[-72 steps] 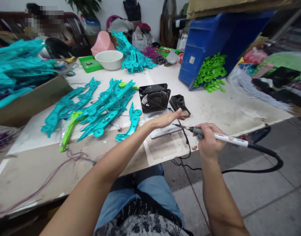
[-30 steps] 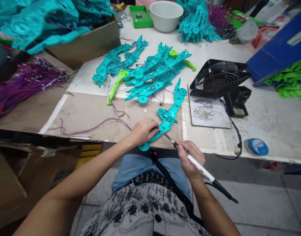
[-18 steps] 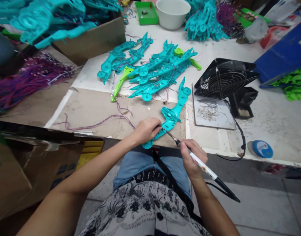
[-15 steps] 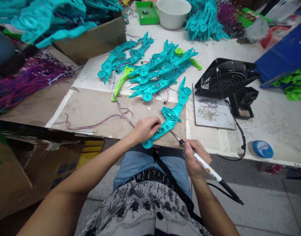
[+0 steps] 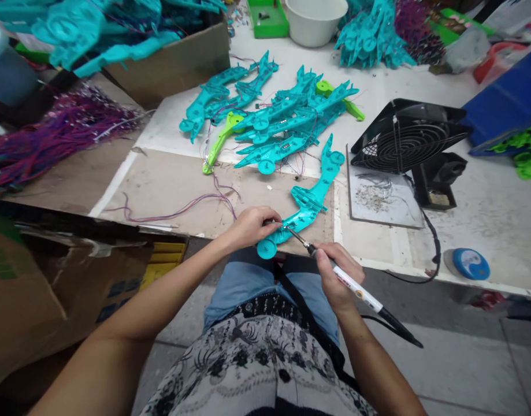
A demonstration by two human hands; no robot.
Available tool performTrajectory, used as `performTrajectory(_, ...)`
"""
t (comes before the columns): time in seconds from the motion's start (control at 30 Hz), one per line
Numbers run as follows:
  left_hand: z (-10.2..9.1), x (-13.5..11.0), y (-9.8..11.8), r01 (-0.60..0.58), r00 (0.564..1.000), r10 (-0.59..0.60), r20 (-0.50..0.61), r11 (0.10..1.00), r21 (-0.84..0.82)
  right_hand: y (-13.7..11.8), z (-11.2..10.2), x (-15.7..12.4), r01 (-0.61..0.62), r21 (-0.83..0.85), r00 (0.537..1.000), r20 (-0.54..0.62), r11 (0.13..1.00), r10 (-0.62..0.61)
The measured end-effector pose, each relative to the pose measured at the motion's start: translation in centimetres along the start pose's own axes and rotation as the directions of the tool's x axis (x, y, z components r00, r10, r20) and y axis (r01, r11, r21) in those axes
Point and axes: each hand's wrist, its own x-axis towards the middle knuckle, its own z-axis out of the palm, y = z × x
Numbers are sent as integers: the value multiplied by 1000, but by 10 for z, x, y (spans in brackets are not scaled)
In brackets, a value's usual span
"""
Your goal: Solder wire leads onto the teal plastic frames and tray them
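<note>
The right hand (image 5: 340, 276) grips a white, pen-shaped soldering iron (image 5: 356, 287) directed at the curved turquoise plastic part (image 5: 309, 203), ahead-left. The left hand (image 5: 253, 226) bends over this part's near end; whether its fingertips hold anything cannot be determined. Ahead-right is a square black fan (image 5: 406, 144).
</note>
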Motion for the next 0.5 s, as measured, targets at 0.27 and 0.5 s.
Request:
performTrajectory(0.27, 6, 0, -1, -48, 998, 44, -54, 997, -62, -5, 0, 5, -7, -1, 999, 39, 1000, 7)
performTrajectory(0.5, -25, -17, -1, 10, 891, -125, -436, 966, -257, -5, -9, 3, 14, -17, 999, -46, 1000, -15)
